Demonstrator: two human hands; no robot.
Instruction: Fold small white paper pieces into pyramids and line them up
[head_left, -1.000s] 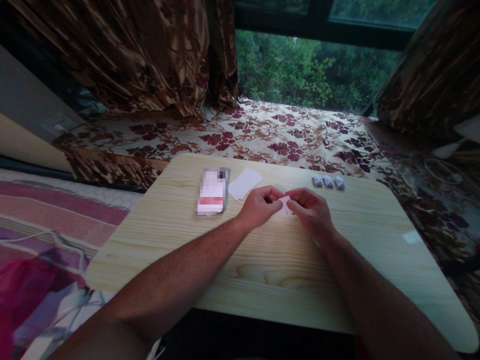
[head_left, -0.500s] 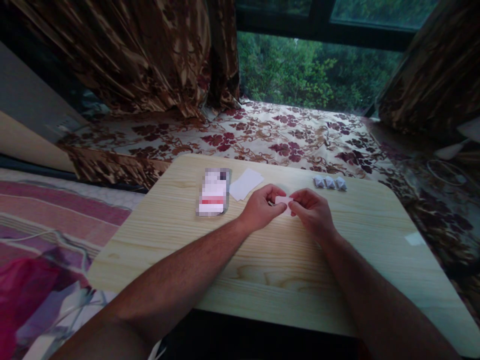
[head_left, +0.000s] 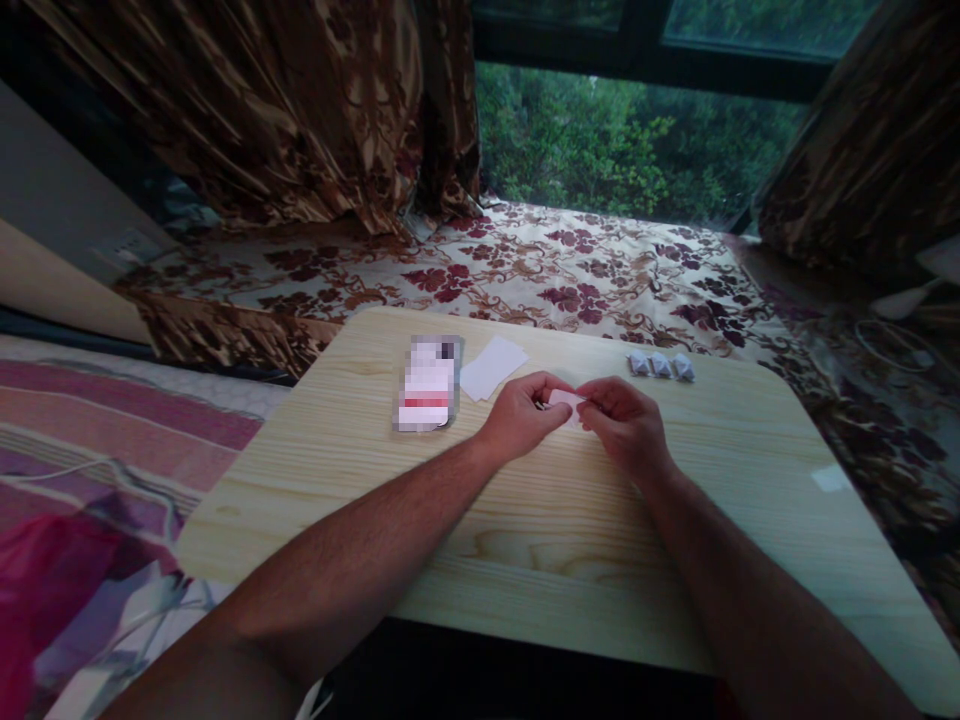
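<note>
Pale wooden desk below a curtained window. Held just above it, between left hand and right hand, both pinching: small white paper piece. Probably light, thin, easily creased; best gripped lightly at opposite edges.

- Counter: pale wood grain, smooth, slight sheen.
- Small slip between the fingers: white paper, matt.
- Loose sheet: white paper, matt.
- Three folded pieces: pale paper, creased.
- Curtain: floral cloth, faintly shiny.
</note>
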